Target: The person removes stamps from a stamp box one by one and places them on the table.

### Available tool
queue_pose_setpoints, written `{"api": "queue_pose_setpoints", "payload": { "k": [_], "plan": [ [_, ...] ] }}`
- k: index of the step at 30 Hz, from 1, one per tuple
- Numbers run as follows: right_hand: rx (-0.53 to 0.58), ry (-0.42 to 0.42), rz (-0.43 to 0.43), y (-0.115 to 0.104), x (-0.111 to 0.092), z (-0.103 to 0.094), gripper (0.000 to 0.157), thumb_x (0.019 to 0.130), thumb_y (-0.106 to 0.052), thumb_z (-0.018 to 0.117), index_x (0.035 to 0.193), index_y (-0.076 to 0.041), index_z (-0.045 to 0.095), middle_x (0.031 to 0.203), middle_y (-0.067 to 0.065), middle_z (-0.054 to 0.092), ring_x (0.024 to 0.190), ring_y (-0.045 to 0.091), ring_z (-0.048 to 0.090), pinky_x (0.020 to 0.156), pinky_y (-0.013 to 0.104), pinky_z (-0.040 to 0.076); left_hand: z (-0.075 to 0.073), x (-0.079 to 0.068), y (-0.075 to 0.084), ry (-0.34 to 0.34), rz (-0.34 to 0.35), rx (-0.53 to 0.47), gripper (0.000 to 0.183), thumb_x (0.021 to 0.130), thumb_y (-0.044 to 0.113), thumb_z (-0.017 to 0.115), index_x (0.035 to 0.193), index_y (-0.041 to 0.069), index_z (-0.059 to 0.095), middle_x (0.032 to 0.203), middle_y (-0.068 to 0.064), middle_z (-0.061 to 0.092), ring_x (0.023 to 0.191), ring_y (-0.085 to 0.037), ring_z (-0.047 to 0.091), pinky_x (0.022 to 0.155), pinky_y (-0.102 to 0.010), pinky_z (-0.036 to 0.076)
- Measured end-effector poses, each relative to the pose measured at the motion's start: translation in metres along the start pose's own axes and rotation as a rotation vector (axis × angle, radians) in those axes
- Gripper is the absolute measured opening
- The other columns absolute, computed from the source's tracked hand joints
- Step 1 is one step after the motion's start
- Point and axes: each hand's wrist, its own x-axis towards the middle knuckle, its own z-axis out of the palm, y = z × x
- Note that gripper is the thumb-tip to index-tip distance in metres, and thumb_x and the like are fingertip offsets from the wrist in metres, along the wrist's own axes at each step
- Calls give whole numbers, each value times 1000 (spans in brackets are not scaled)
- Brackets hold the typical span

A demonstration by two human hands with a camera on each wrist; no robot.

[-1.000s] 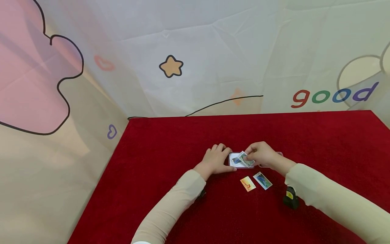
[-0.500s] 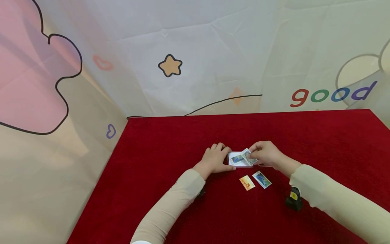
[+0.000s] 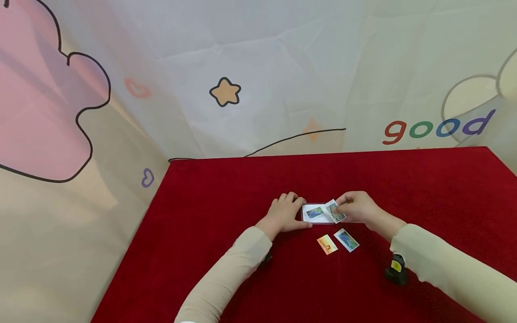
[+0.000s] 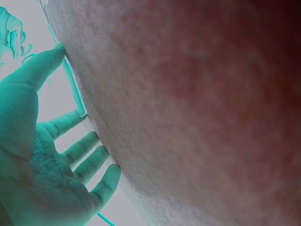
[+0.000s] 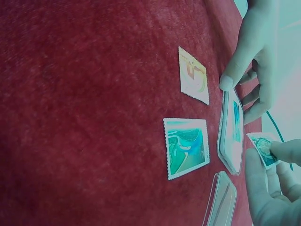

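Observation:
My left hand [image 3: 286, 214] rests at the left end of a shallow clear case [image 5: 230, 162]. Its thumb and index finger lie nearly straight against the case's two corners. A blue-green postage stamp [image 3: 314, 212] lies inside on the white bottom. Between thumb and fingers, my right hand [image 3: 357, 207] pinches another stamp [image 3: 334, 213], held tilted over the case's right end. In front of the case, an orange-and-yellow stamp [image 3: 327, 244] and a larger blue-green stamp [image 3: 346, 240] lie flat on the cloth.
A separate clear lid [image 5: 223, 202] lies beside the case in the right wrist view, hidden behind the right hand in the head view. Red cloth [image 3: 226, 193] covers the table, and a printed fabric backdrop [image 3: 282, 89] hangs behind it.
My right hand has moved slightly right with the pinched stamp, uncovering more of the stamp inside the case. My left hand has stayed at the case's left end.

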Motion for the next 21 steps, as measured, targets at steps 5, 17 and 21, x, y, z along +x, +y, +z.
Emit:
{"api": "queue_pose_setpoints", "payload": {
  "k": [5, 17, 21],
  "plan": [
    [1, 10, -5, 3, -4, -4, 20, 85, -7, 68, 99, 6, 62, 99, 15, 62, 81, 16, 57, 68, 29, 55, 0, 0, 1, 4, -1, 4, 67, 83, 59, 62, 137, 23, 46, 135, -2, 43, 122, -18, 40, 96, -36, 39],
    [61, 14, -41, 14, -12, -12, 19, 87, -3, 64, 99, 10, 59, 103, 20, 61, 85, 19, 60, 72, 35, 56, 1, -3, 3, 14, 7, 18, 67, 83, 59, 62, 137, 23, 47, 134, -2, 44, 121, -18, 41, 95, -36, 39],
    [55, 17, -52, 15, -12, -15, 18, 87, -2, 63, 99, 11, 59, 100, 19, 62, 83, 18, 60, 71, 35, 56, 0, -2, 1, 22, 11, 23, 67, 82, 60, 62, 136, 23, 47, 134, -2, 45, 121, -18, 41, 94, -36, 39]
  ]
}}
